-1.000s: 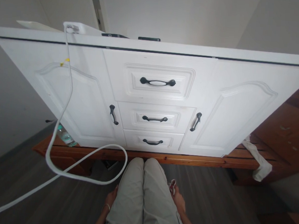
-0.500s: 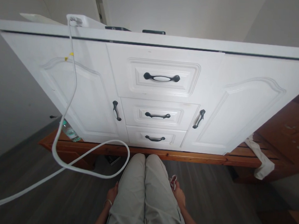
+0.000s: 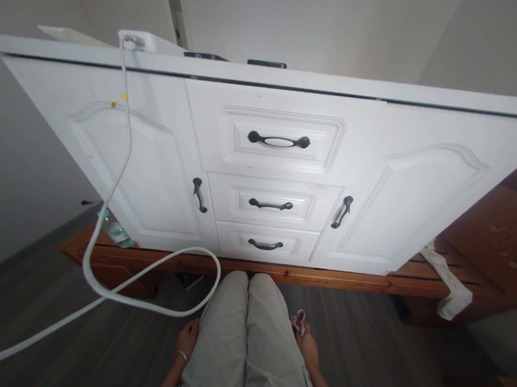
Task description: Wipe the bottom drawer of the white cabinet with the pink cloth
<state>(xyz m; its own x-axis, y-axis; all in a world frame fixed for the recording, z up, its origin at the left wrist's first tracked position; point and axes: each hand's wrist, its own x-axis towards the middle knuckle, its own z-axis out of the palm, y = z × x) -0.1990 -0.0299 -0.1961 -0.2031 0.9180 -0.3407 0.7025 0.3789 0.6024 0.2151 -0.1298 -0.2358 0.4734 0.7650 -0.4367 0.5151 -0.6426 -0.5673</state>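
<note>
A person kneels or sits on a dark wood-look floor, facing a white sideboard (image 3: 261, 158) that stands on a low wooden platform (image 3: 279, 272); pale trousers (image 3: 247, 341) fill the lower middle of the view. The right hand (image 3: 308, 347) rests beside the right thigh, its fingers curled around a small crumpled cloth (image 3: 298, 321), white with red marks, which pokes out at the front of the hand. The left hand (image 3: 186, 337) lies by the left thigh, loosely curled and seemingly holding nothing, though the leg hides part of it. All three drawers and both doors of the sideboard are closed, and neither hand touches them, so any work on the cabinet appears not yet begun. The cloth sits low, well apart from the bottom drawer handle (image 3: 265, 245) straight ahead. A white cable (image 3: 123, 147) hangs from the top and loops over the floor on the left; another white rag (image 3: 450, 286) is draped over the platform at right.
</note>
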